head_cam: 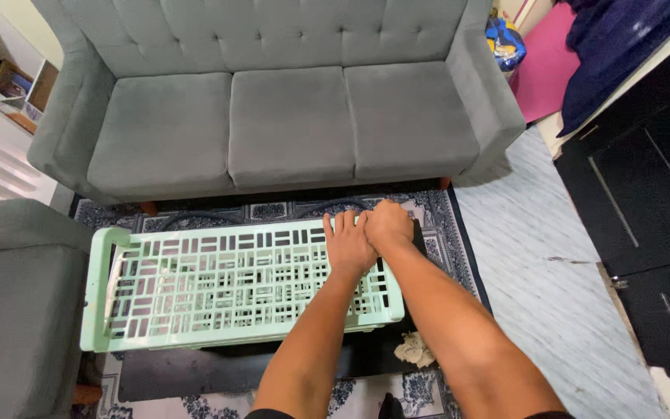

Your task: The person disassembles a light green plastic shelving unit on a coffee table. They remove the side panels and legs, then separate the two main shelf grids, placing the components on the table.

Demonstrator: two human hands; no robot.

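Both hands down on a pale green slotted plastic panel (pixel 234 283) lying flat over a dark low surface (pixel 195 368). Left hand (pixel 348 244) spread flat, fingers open, pressing the panel's far right corner; right hand (pixel 388 225) just beside it, touching, curled into a loose closed grip at that edge, contents not visible. Beyond the grip, a grey three-seat sofa (pixel 288 116); to the left, a grey armchair (pixel 17 302), cut off by the frame. Underneath, a dark patterned rug (pixel 443 233); right of the grip, pale streaked floor (pixel 552 287) and a black cabinet (pixel 645 209). Near the right forearm, a crumpled beige cloth (pixel 415 351). Surface mostly hidden under the panel.
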